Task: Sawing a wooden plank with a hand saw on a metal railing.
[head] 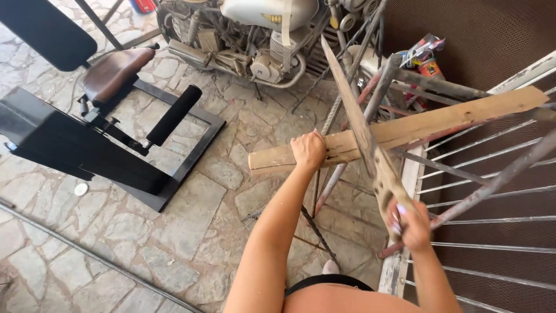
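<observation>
Two wooden boards, both in hand. Left hand (308, 149): fingers curled over the top edge of a pale wooden plank (399, 132), gripping it near its left end; the plank runs rightward and slightly upward, lying across a cluster of grey metal poles (382, 87) and a white metal grille (492, 191). Right hand (412, 225): closed around the lower end of a narrower, weathered wooden slat (362, 124), which rises up and to the left, crossing in front of the plank.

Surroundings: stone-paved floor (191, 232). Black-framed exercise bench (116, 133) at left, with a brown padded seat (113, 72) and a black foam roller (174, 115). Motorcycle (255, 40) at top centre, cream tank bearing a small yellow emblem. Small red container (143, 6) at the top edge, only partly visible. Colourful packages (424, 58), red, orange and blue, tucked behind the poles at upper right; shape hard to tell. Brown mesh wall (475, 35) behind them. Round white disc (81, 189) on the floor beside the bench.
</observation>
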